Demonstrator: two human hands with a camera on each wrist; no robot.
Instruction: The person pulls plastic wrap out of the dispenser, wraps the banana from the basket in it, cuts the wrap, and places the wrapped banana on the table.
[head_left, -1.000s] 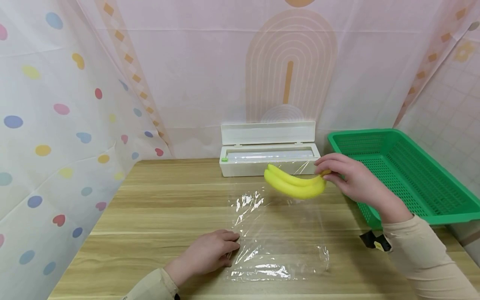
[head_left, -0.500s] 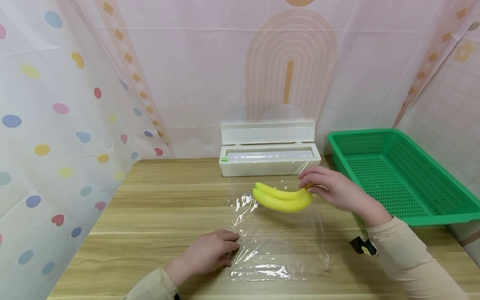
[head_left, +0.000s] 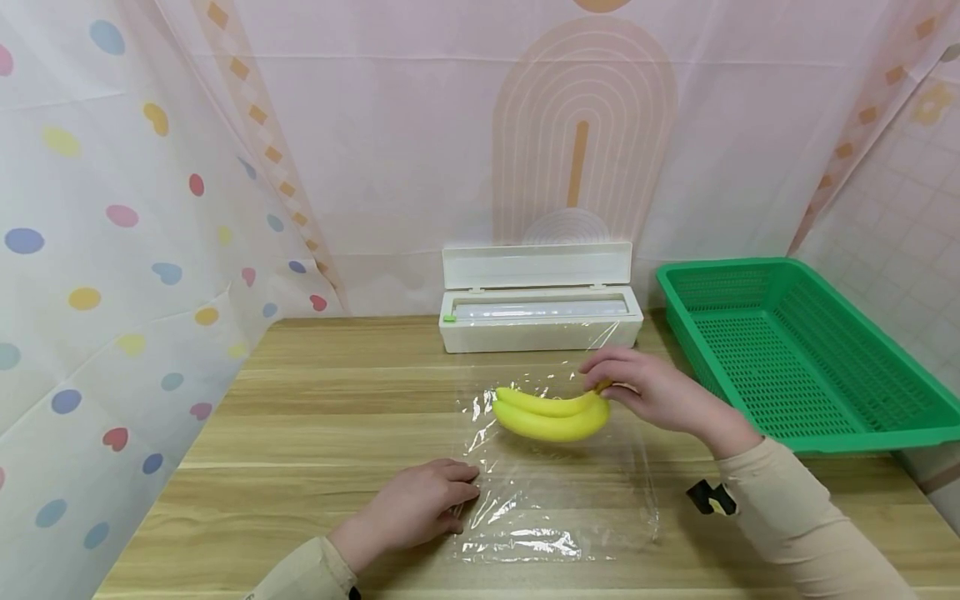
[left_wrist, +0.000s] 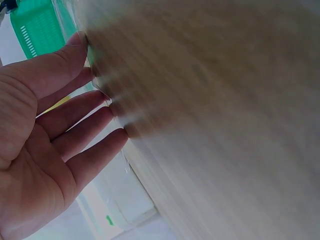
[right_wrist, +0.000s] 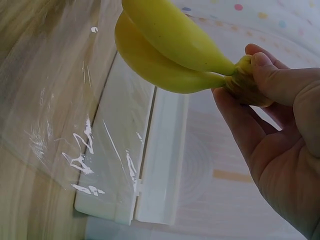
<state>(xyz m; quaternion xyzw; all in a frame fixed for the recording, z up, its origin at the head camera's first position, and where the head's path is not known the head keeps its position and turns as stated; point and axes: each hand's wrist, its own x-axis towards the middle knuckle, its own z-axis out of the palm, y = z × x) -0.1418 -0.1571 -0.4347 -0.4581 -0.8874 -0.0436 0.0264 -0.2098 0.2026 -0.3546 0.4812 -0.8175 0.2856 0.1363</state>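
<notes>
At the left of the head view hangs a spotted cloth [head_left: 105,275] printed with coloured dots and hearts, meeting a pale pink backdrop [head_left: 390,150] that fills the upper middle. Below it spreads a wood-grain tabletop [head_left: 322,417].

At the lower left of centre, a beige left sleeve [head_left: 307,571] leads to the left hand [head_left: 420,504]. Its fingers are extended and slightly spread, clenched on nothing, with the fingertips touching the left edge of a sheet of clear cling film [head_left: 555,508]. The left wrist view shows those fingertips resting along the film's edge at the tabletop.

The film lies wrinkled and glossy down the middle, reaching back to a white cling film dispenser [head_left: 540,337] at the centre. The dispenser's lid [head_left: 536,267] is raised, a film roll [head_left: 540,310] shows inside, and a small green tab [head_left: 448,318] sits at its left end.

In front of the dispenser, over the film near the centre of the frame, is a pair of yellow bananas [head_left: 551,417], stem to the right. Whether their underside touches the film cannot be told. The right hand [head_left: 660,387] pinches the stem between thumb and fingers, plainest in the right wrist view.

Below the right hand, a small black object [head_left: 711,498] shows beside the right sleeve [head_left: 795,500]. A green perforated plastic basket [head_left: 885,439] stands at the right.
</notes>
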